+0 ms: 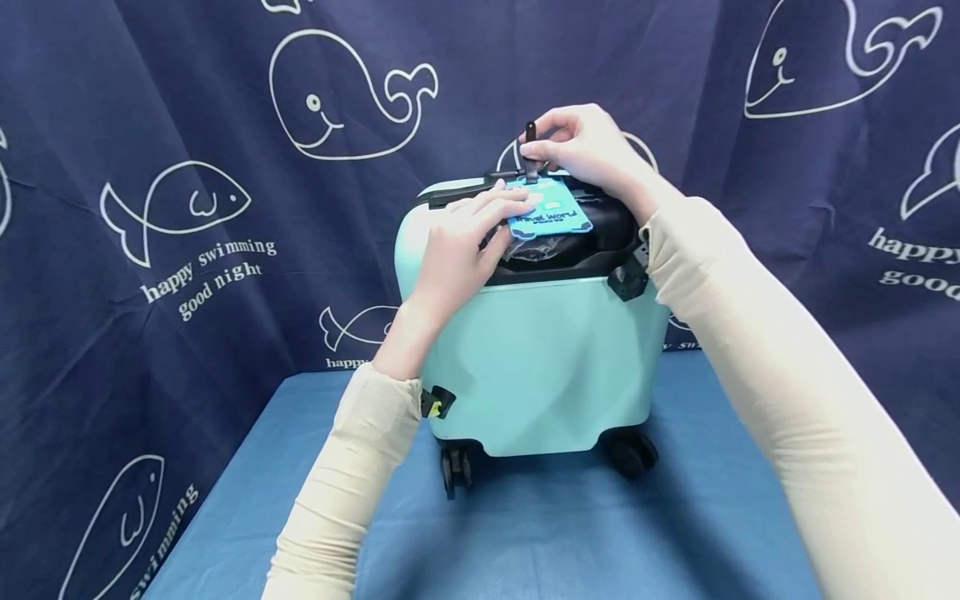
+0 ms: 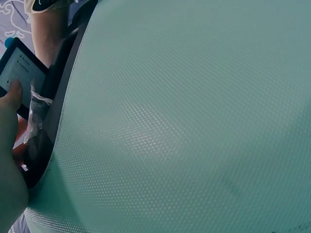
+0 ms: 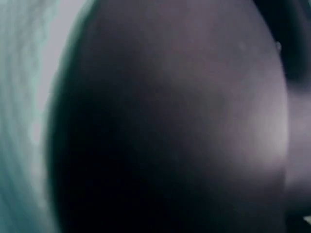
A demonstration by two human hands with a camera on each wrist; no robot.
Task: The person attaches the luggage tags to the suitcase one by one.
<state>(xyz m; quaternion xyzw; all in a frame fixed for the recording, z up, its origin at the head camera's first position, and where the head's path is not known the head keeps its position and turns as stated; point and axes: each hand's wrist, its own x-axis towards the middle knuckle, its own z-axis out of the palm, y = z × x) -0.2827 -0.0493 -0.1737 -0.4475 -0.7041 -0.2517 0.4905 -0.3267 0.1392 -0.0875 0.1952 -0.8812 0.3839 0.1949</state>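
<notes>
A mint-green suitcase [image 1: 540, 367] stands upright on its wheels. At its top lies a blue luggage tag [image 1: 558, 220] with cartoon shapes and lettering. My left hand [image 1: 467, 250] pinches this tag by its left side, fingers over the printed face. The left wrist view shows the thumb [image 2: 14, 92] against the tag's other face, which has small lines of text. My right hand [image 1: 588, 150] pinches a black strap [image 1: 531, 137] that stands up from the tag's upper end, beside the suitcase's top handle. A dark, blurred surface fills most of the right wrist view.
Clear plastic wrap [image 1: 536, 248] sits by the black handle recess [image 1: 570, 265]. Black fittings [image 1: 628, 279] stick out at the suitcase's sides. Under it spreads a blue cloth-covered table [image 1: 555, 533]. Behind hangs a navy curtain [image 1: 225, 100] with white whales and fish.
</notes>
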